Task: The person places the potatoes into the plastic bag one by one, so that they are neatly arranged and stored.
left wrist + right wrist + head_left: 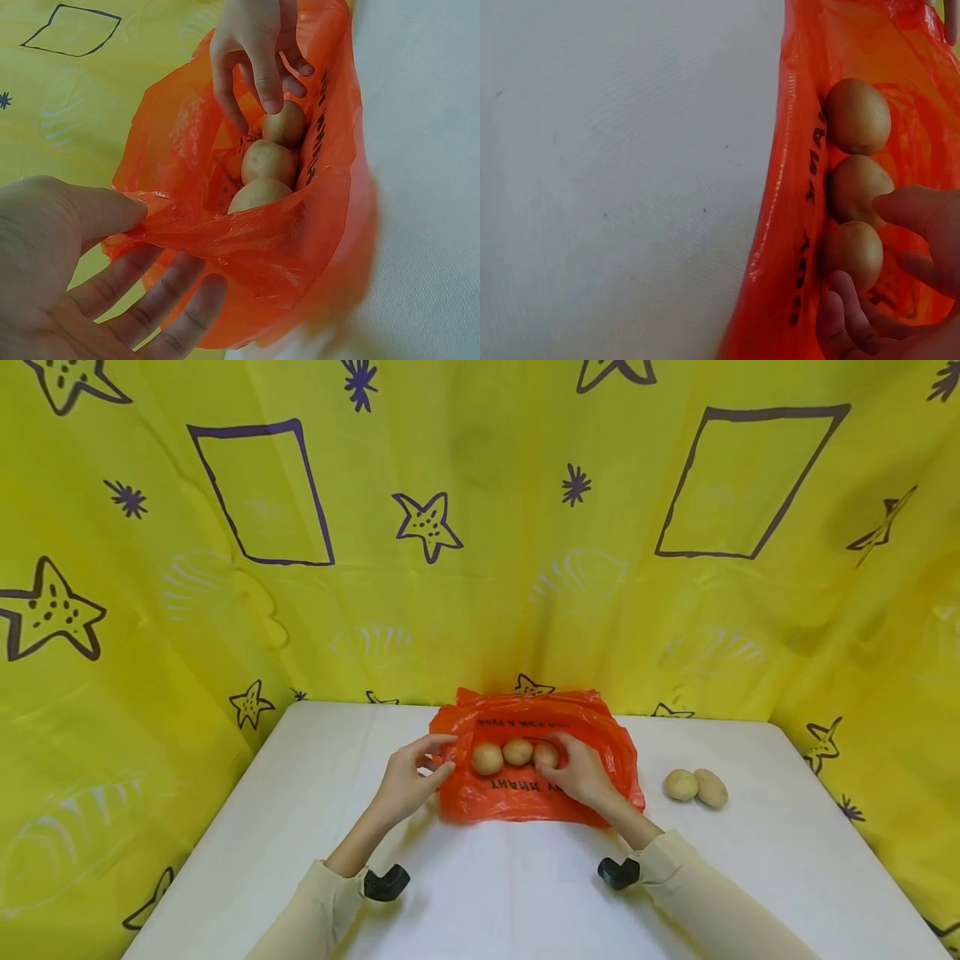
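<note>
A red plastic bag (465,806) with dark lettering lies spread with its mouth agape on the white table. Three potatoes (487,759) sit in a row inside it. At the bag's left edge my left hand (408,777) pinches the rim, the thumb over the plastic and other fingers beneath it in the left wrist view. My right hand (579,770) reaches into the bag at the rightmost potato (853,255), fingers loosely spread around it. In the right wrist view its thumb overlaps the middle potato (859,187).
Two more potatoes (696,787) lie side by side on the white table (510,893), right of the bag. A yellow curtain (480,610) with star drawings hangs behind the table and along both sides. Black devices (386,883) are worn at both wrists.
</note>
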